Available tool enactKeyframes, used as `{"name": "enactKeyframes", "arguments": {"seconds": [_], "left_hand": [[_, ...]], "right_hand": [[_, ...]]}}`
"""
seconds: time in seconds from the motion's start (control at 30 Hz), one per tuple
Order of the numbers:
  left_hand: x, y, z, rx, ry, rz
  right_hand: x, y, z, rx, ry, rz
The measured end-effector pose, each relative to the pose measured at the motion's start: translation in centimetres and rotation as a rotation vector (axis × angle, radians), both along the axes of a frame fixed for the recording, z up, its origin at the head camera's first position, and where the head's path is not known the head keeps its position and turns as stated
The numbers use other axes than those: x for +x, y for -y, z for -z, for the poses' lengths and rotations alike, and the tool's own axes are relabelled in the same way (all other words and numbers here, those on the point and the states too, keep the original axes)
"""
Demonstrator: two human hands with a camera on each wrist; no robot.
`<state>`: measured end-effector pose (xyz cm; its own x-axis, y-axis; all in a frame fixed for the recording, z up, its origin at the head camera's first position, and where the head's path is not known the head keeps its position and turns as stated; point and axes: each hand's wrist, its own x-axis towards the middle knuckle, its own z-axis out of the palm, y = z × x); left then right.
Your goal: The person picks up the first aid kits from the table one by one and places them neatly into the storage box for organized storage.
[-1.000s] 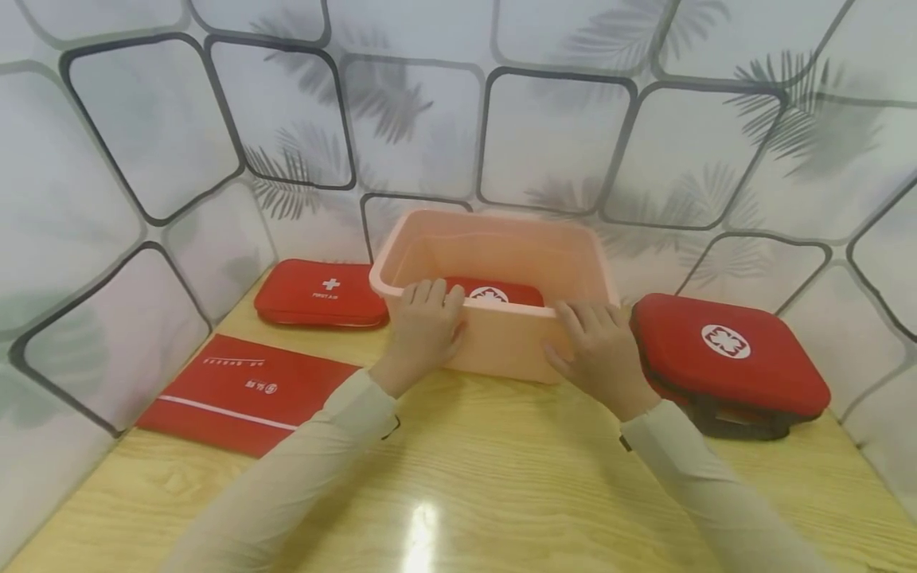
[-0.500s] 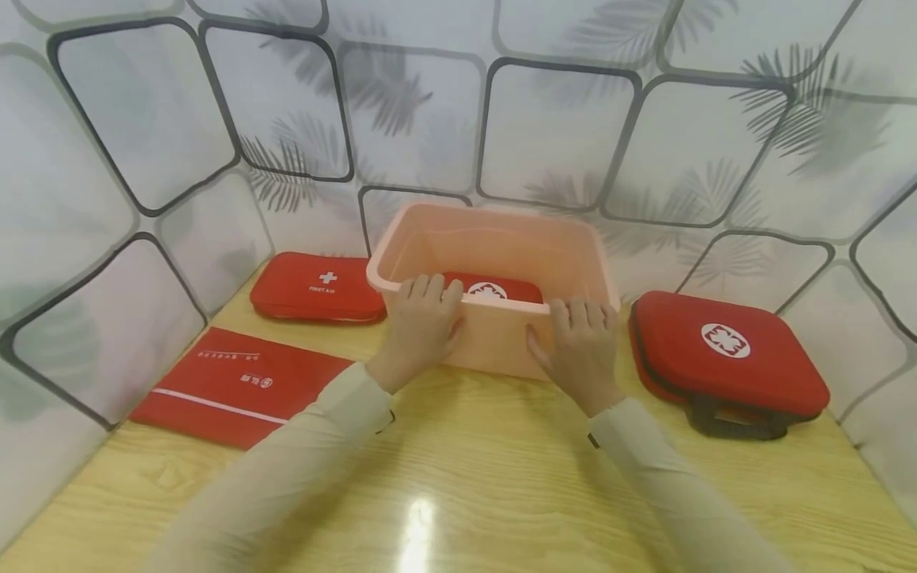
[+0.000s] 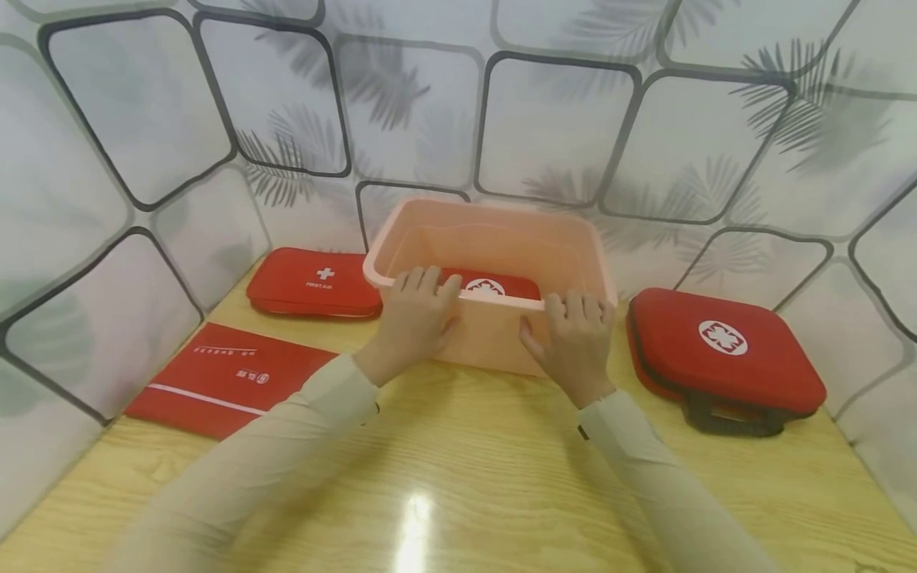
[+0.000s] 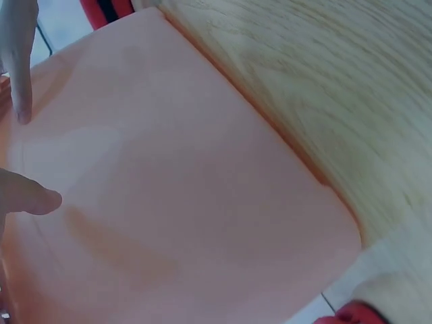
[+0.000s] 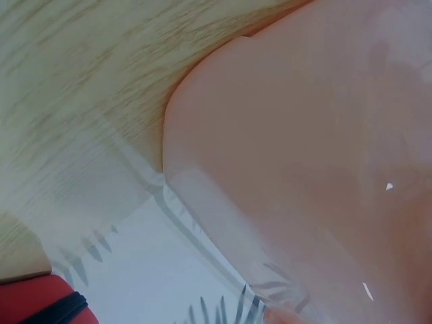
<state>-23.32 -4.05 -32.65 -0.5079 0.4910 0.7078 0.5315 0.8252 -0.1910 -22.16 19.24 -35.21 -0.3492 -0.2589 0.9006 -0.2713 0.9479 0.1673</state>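
A pink plastic bin [image 3: 494, 342] stands against the back wall in the head view, and its outer wall [image 4: 175, 162] fills much of the left wrist view. A red case [image 3: 521, 288] with a white emblem lies inside, partly hidden by the front wall. My left hand [image 3: 415, 318] grips the front rim near its left end, fingers over the edge and thumb outside. Toward the right end of that rim, my right hand [image 3: 579, 338] holds on the same way. In the right wrist view the bin's wall [image 5: 283, 155] shows, with little of the hand visible.
Left of the bin lies a red first aid pouch [image 3: 315, 286], with a flat red pouch [image 3: 229, 370] in front of it. To the right sits a bigger red case [image 3: 727, 350] with a black handle. Patterned walls [image 3: 559, 135] enclose the wooden table [image 3: 501, 477].
My right hand has slid left along the rim, with its thumb now on the front wall. The left hand keeps its hold. The whole head view has shifted slightly.
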Motion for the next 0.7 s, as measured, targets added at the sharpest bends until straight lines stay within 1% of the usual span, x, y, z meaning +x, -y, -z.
{"name": "enactKeyframes", "arguments": {"seconds": [0.13,0.23,0.3,0.4,0.53,0.63,0.7], "left_hand": [[0.2,0.9,-0.5,-0.006,-0.039,0.06],[0.5,2.2,-1.0,-0.045,-0.048,0.095],[0.8,3.2,-1.5,-0.081,-0.023,0.114],[1.4,4.8,-2.3,-0.141,0.038,0.136],[2.2,7.0,-3.4,-0.186,0.113,0.156],[2.6,8.6,-4.0,-0.217,0.164,0.16],[2.9,9.8,-4.3,-0.232,0.209,0.153]], "right_hand": [[0.0,0.0,0.0,-0.003,0.002,-0.002],[0.0,0.1,0.1,-0.002,0.005,-0.002],[-0.1,0.2,0.1,0.001,0.006,-0.003],[-0.1,0.2,0.0,0.006,0.01,0.0],[-0.1,0.0,0.0,0.01,0.029,0.004],[0.0,-0.1,0.0,0.01,0.049,0.005],[0.1,0.0,-0.1,0.009,0.058,0.001]]}}
